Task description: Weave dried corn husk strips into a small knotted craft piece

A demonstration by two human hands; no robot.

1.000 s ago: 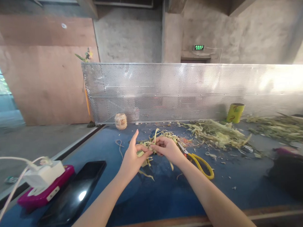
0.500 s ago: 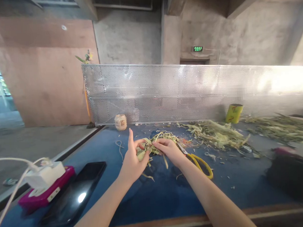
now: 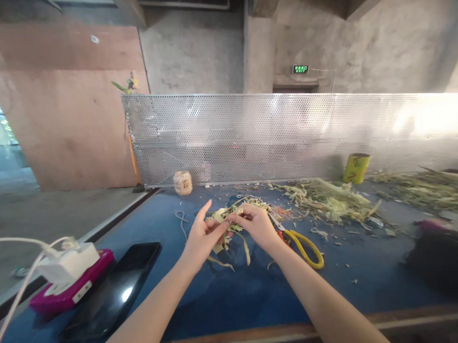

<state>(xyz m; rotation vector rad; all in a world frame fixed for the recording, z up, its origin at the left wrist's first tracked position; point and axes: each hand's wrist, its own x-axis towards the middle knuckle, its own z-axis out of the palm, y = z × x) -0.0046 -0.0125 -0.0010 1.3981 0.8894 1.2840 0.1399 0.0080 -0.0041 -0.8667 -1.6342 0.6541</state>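
Observation:
My left hand [image 3: 201,237] and my right hand [image 3: 258,224] meet over the blue table [image 3: 233,296]. Both pinch a small bundle of pale green leaf strips [image 3: 226,222]. The left index finger points up while the thumb and other fingers press the strips. The right hand's fingers curl round the strips from the right. Loose strip ends [image 3: 247,251] hang down below the hands. More cut strips lie in a small heap [image 3: 252,205] just behind the hands.
Yellow-handled scissors [image 3: 299,241] lie right of my right hand. A phone [image 3: 113,290], a pink box [image 3: 68,292] and a white charger [image 3: 67,262] sit at the left. A twine ball [image 3: 182,183], a yellow-green roll [image 3: 355,168] and leaf piles [image 3: 327,200] line the perforated metal screen [image 3: 288,134].
The hands have stayed together on the strips. The left fingers shifted from spread upright to a pinch with the index finger up, and a strip end now hangs lower.

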